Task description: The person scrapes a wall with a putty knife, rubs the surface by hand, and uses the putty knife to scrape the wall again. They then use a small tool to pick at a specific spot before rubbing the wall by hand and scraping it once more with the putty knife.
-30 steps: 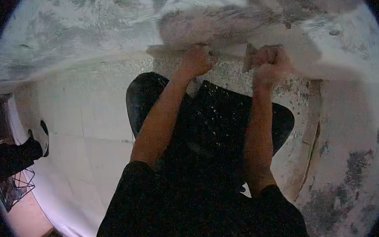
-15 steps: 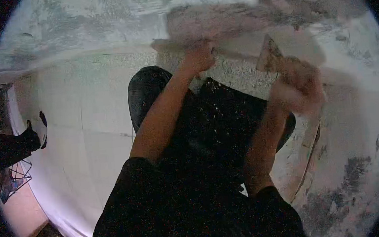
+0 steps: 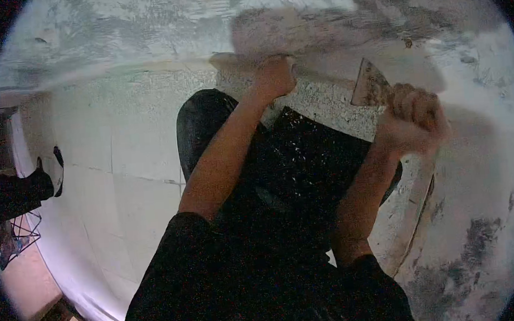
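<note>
My right hand (image 3: 412,118) grips the handle of a putty knife (image 3: 369,85), whose plaster-smeared blade points up and left against the white wall. My left hand (image 3: 274,77) is closed on a long flat plaster board (image 3: 225,60) held level against the wall, its left end sticking out past my fist. A patch of wet grey plaster (image 3: 306,24) covers the wall just above the board. My knees in dark, plaster-speckled trousers (image 3: 305,156) fill the space below both hands.
The wall (image 3: 108,33) is patchy white and grey. A pale tiled floor (image 3: 108,190) spreads to the left. A wooden strip (image 3: 418,208) runs down the right wall corner. Another person's dark shoe and leg (image 3: 23,185) stand at far left, near a wire rack (image 3: 15,237).
My right hand has pulled the putty knife away from the board, moving right and downward. The left hand has stayed on the board.
</note>
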A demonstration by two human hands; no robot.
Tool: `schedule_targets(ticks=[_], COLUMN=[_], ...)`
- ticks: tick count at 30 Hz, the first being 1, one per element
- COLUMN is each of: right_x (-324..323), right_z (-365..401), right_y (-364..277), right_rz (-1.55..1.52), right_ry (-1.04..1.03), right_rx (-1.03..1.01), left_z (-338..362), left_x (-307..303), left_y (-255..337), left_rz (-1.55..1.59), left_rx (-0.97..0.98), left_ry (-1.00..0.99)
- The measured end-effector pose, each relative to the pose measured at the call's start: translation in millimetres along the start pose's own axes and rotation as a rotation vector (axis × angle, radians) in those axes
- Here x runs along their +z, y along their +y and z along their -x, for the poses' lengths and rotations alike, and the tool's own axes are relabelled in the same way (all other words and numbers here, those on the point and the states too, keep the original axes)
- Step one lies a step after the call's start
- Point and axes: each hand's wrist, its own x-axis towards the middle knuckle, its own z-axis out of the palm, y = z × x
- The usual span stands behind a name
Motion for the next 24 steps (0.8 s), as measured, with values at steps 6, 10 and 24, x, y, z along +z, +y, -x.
schedule_targets(ticks=[6,10,24], right_x=[-44.8,25.7,29.5], right_z=[18.0,29.5,31.9], right_y=[80.4,32.5,21.2], right_rz=[1.189,0.218,0.82], right_ry=[0.007,0.012,0.083], right_rx=[-0.384,-0.341,-0.43], left_z=[2.9,11.9,4.1], left_x=[14.9,-7.9,7.5], left_y=[-3.2,15.5,-8.4], left_rz=[-0.005,0.079,0.008], left_rx=[-0.027,-0.035,-0.061], left_ry=[-0.008,0.005,0.009])
